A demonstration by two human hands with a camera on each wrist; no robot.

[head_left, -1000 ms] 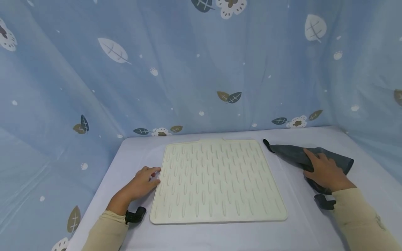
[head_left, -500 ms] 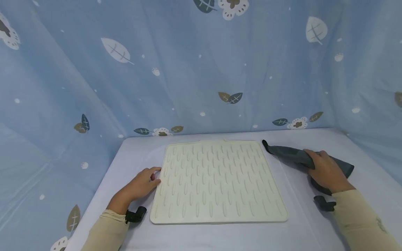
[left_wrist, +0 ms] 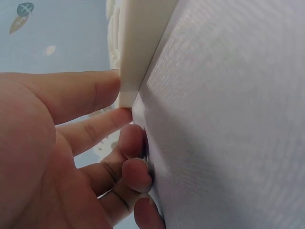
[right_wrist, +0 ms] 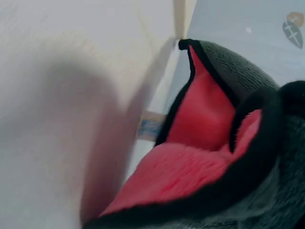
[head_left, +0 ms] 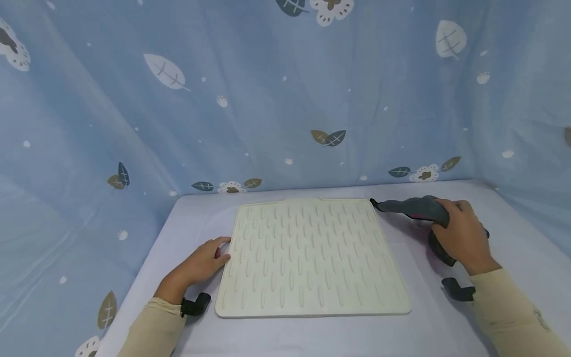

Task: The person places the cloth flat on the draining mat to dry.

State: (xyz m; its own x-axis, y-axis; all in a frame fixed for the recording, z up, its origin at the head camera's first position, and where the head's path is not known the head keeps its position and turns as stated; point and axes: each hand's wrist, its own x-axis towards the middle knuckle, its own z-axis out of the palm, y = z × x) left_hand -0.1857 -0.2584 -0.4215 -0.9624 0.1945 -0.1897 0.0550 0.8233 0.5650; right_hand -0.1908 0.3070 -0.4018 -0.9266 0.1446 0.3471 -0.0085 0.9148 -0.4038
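A cream rubbery mat with rows of raised oval ridges lies flat in the head view. My left hand rests beside it, thumb and index fingertip touching its left edge; the left wrist view shows the other fingers bent against the tabletop. At the right, my right hand grips a grey cleaning cloth by its middle, partly lifted off the table. In the right wrist view the cloth hangs in folds, its pink-red underside and black trim showing. My right fingers are out of sight there.
A white-covered table bears everything. Blue curtain fabric with printed leaves and flowers rises behind the table and along both sides. A black wrist camera mount sits beneath my right wrist, another mount beside my left.
My right hand has gathered the cloth and raised it, bunching it and baring some pink underside; its pointed end has shifted slightly left, to the mat's corner. My left hand stays at the mat's edge.
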